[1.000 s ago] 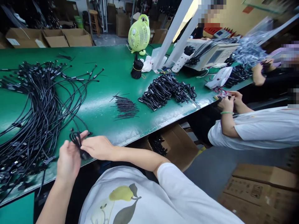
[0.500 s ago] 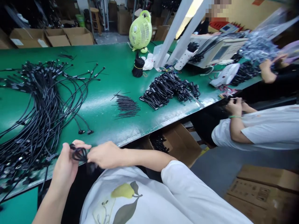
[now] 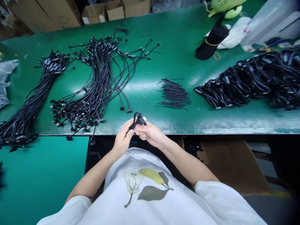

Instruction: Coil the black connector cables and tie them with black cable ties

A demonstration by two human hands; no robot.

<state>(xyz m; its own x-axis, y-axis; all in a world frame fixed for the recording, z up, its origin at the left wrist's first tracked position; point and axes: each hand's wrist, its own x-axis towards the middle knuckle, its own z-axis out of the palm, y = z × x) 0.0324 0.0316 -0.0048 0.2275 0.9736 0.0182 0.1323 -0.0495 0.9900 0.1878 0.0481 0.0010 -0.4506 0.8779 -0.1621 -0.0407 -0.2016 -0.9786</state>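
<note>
A small looped black cable [image 3: 140, 119] is held between my two hands just in front of the table edge. My left hand [image 3: 123, 136] is closed on its left side, thumb pressed against the loops. Close beside it, my right hand [image 3: 150, 133] pinches the cable near a connector end; part of the cable is hidden by the fingers. Past my hands on the green table [image 3: 145, 97] lies a pile of short black twist ties [image 3: 176, 94]. Loose black cables [image 3: 100, 72] are spread out to the left of that pile.
Another bunch of cables [image 3: 39, 93] lies further left. Coiled, tied cables [image 3: 236, 84] are heaped on the right. Behind them stands a banded bundle of black ties [image 3: 212, 42]. An open cardboard box [image 3: 232, 165] sits below the table edge at right.
My view has swung left and down, so the fan and co-workers are mostly out of sight. Both hands still hold the cable, and a connector end now shows by the right fingers.
</note>
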